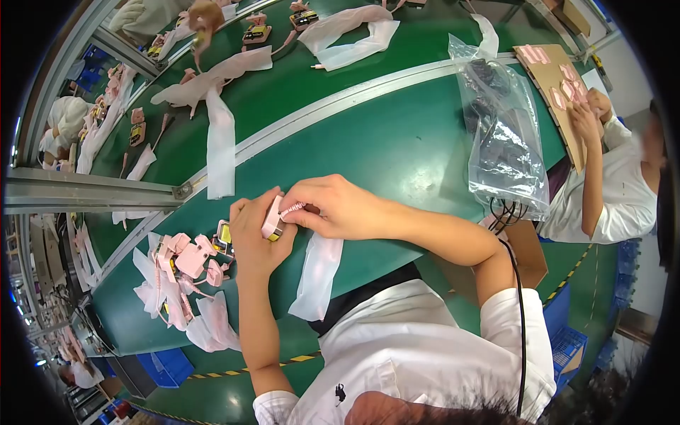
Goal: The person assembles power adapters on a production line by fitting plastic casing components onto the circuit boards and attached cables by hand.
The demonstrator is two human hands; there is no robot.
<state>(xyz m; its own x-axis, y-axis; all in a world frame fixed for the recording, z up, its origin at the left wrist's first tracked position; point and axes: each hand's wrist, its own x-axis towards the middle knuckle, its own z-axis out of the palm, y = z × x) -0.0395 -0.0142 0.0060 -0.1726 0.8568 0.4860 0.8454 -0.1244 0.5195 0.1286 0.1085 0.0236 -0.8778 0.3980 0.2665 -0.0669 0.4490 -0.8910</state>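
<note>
Near the front edge of the green table [418, 156], 1 pink device [273, 221] with a yellow part is between the left hand [253, 237] and the right hand [334, 205]. The left hand grips the body of this device, with the fingers bent around it. The right hand pinches a pink coiled cord [292, 210] at the device, between thumb and fingers. Whether the device touches the table, I cannot tell. Just below the right hand, toward the person's body, lies 1 white wrapper [319, 276]. To the left of the left hand is a pile of pink devices [193, 259], mixed with white wrapping [147, 283]. Farther away, behind a metal rail [340, 99], more devices [257, 32] and white strips [221, 142] lie on another green surface [283, 92]. To the right, a clear bag [504, 145] with black contents lies on the table, and near it another person [616, 191] touches pink parts [569, 91] on a brown board [545, 78].
</note>
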